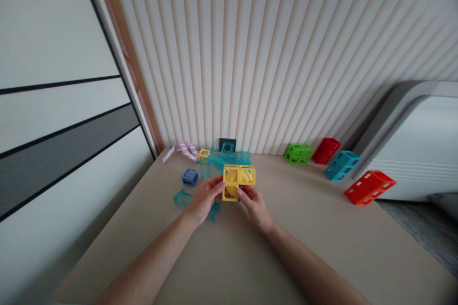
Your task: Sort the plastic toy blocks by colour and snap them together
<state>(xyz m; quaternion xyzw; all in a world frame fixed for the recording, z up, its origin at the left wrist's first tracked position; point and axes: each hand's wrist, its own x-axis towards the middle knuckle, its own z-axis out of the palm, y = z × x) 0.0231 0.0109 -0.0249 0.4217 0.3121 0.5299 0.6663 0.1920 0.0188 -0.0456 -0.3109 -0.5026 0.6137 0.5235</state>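
Both hands hold up a yellow L-shaped block frame (238, 167) made of three open cube sections. My left hand (206, 196) grips its lower left side, thumb on the near face. My right hand (253, 204) pinches the lower right part, its thumb pressed near the inner corner; some fingers are hidden behind the frame. Past the yellow piece lie translucent teal pieces (229, 158). A blue cube frame (190, 177) sits to the left of my left hand, and a translucent teal piece (182, 197) lies partly hidden by that hand.
Standing at the right are a green block frame (299, 153), a dark red one (326, 151), a blue one (342, 166) and an orange-red one (370, 187). Lilac strips (184, 149), a small yellow frame (204, 154) and a dark square (227, 145) lie along the ribbed wall.
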